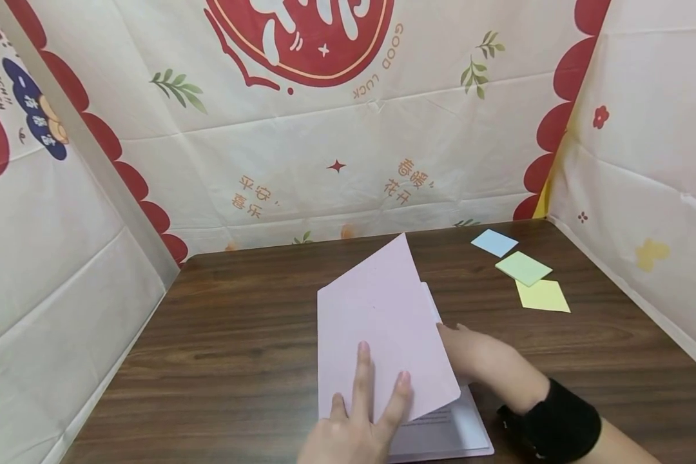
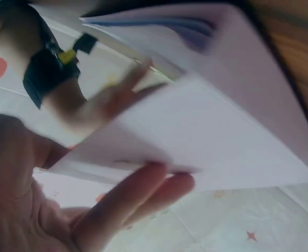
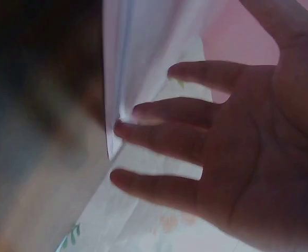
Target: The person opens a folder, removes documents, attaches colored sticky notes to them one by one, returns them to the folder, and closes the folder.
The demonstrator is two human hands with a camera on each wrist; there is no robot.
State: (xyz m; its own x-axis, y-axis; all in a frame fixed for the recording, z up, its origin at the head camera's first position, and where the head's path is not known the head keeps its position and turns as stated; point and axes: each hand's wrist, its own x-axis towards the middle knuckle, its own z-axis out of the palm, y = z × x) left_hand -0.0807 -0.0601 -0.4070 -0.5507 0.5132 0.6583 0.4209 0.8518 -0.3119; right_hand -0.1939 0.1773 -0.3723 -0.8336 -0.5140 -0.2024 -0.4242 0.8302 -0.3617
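Note:
A lilac folder [image 1: 377, 328] lies at the table's front middle, its cover partly raised over white sheets [image 1: 429, 428] with printed text. My left hand [image 1: 356, 412] rests on the outside of that cover, fingers spread and fairly straight. In the left wrist view the fingers [image 2: 138, 197] touch the cover's face; how the thumb bears on it I cannot tell. At the folder's right side is my right hand [image 1: 470, 351], its fingertips partly hidden behind the cover. The right wrist view shows those fingers [image 3: 164, 142] spread and extended close to the sheet edges [image 3: 123, 68].
Three paper notes, blue [image 1: 494, 243], green [image 1: 523, 268] and yellow [image 1: 542, 296], lie at the back right, the green overlapping the yellow. A dark wood-grain table [image 1: 238, 335] is bordered by printed white cloth [image 1: 325, 135] at the back and sides.

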